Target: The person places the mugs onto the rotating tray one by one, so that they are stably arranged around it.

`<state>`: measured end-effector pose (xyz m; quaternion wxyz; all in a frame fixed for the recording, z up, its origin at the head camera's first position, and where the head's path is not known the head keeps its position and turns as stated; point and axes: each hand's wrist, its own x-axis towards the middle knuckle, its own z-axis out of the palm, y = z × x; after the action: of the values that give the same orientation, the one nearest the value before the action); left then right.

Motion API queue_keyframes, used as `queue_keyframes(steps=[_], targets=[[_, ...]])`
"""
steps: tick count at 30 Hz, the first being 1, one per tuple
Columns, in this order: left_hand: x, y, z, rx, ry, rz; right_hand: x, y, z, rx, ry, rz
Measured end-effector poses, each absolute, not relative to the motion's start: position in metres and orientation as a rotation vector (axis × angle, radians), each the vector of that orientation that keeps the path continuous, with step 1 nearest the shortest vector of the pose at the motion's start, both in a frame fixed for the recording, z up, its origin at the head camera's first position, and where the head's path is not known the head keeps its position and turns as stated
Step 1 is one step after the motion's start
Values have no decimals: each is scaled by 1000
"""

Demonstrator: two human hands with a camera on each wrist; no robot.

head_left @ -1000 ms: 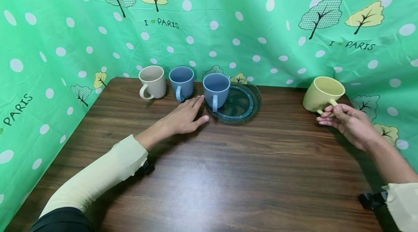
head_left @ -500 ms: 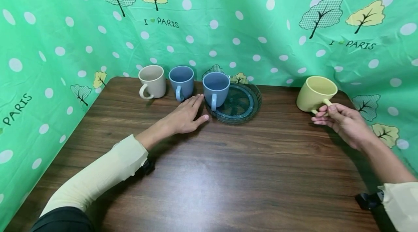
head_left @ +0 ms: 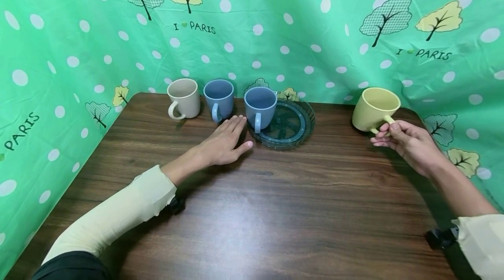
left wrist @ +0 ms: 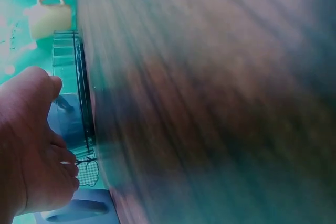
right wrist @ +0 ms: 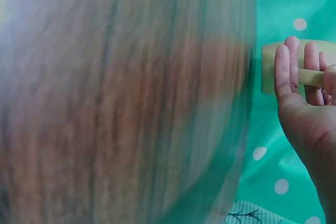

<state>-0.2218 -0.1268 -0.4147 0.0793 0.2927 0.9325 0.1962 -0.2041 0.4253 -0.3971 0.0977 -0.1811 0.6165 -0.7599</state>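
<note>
In the head view my right hand (head_left: 413, 145) grips the handle of a yellow mug (head_left: 372, 111) at the table's right rear; the mug is slightly tilted. The right wrist view shows thumb and fingers of that hand (right wrist: 310, 114) around the yellow mug's (right wrist: 268, 69) handle. My left hand (head_left: 223, 143), fingers straight, lies beside a glass plate (head_left: 309, 133). On the plate's left part stands a blue mug (head_left: 260, 107), close to the left fingertips. Seen from the left wrist, the left hand (left wrist: 34, 145) is beside the plate and blue mug (left wrist: 68, 121).
A second blue mug (head_left: 218, 96) and a white mug (head_left: 185, 98) stand at the back left of the brown wooden table (head_left: 252, 210). A green dotted cloth (head_left: 275, 17) with printed trees hangs behind and at the sides.
The right hand has moved left with the yellow mug, which is also a little higher in view. The left hand stays in nearly the same place.
</note>
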Motion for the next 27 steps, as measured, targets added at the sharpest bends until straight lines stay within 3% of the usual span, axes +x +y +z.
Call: queue_keyframes(steps=[5,10,27], targets=[[-221,-130,-421,900,2781,613,-207,417,-394,-585,1828,-2230],[-209,-128,-406,881,2777,565,-209,408,-391,-657,1746,-2239],[-193,-124,-397,897,2775,408,-215,378,-380,-625,1819,-2190]])
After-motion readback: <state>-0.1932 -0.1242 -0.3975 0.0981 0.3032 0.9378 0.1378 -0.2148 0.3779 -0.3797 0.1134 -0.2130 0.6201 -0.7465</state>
